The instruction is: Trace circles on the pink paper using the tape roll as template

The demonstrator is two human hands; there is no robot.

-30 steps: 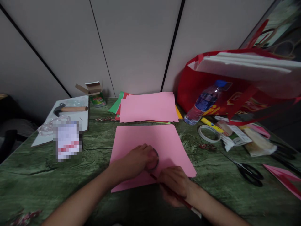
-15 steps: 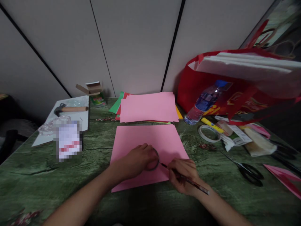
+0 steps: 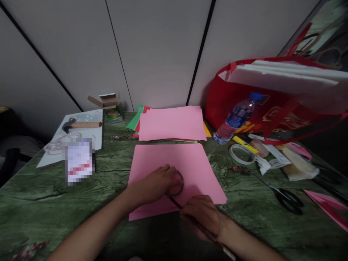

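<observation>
A sheet of pink paper (image 3: 190, 163) lies on the table in front of me. On it, my left hand (image 3: 160, 181) grips a thin dark-rimmed ring (image 3: 182, 182) with bent fingers, holding it flat against the sheet; pink shows inside the rim. My right hand (image 3: 201, 214) is closed around a slim dark pencil (image 3: 174, 202), slightly blurred. The pencil's front end points at the ring's lower left edge, close under my left hand. Whether the tip touches the paper I cannot tell. Its light back end sticks out past my right wrist.
Behind lies a stack of coloured paper (image 3: 171, 123). To the right are scissors (image 3: 285, 197), a white tape roll (image 3: 241, 154), a yellow tube (image 3: 244, 144), a bottle (image 3: 236, 119) and a red bag (image 3: 217, 94). A hammer (image 3: 84, 124) and an open box (image 3: 112, 112) are at left.
My right hand has moved left and toward me with the pencil, whose front end has gone from the ring's right side to its lower left. My left hand stays on the ring.
</observation>
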